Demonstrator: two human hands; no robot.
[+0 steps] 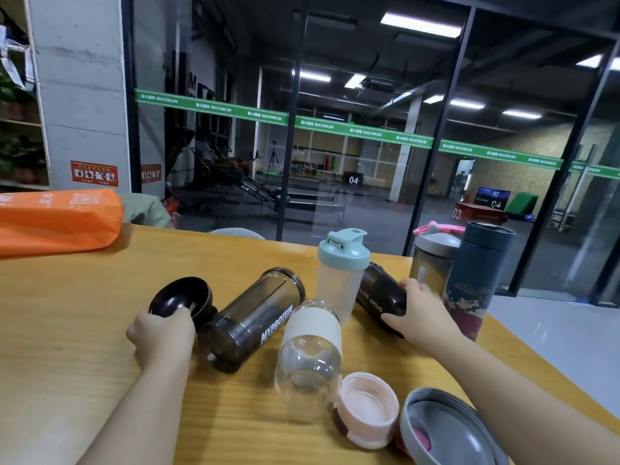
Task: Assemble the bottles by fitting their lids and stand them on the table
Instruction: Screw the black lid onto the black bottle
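My left hand (161,333) grips a black lid (179,297), held open side up at the left. My right hand (421,313) is wrapped around a dark "SPORT BOTTLE" bottle (377,292) lying on its side. Between them a smoky "MYPROTEIN" bottle (251,318) lies lidless. A clear glass bottle with a white sleeve (310,360) also lies flat. A frosted bottle with a teal lid (340,273) stands upright. A pink lid (367,407) and a grey lid (446,431) rest near the front edge of the wooden table (67,313).
Two capped bottles stand at the right: a grey-lidded one with a pink loop (432,260) and a dark blue flask (476,280). An orange bag (57,221) lies at the far left. Behind the table is a glass wall; its right edge is close to the flask.
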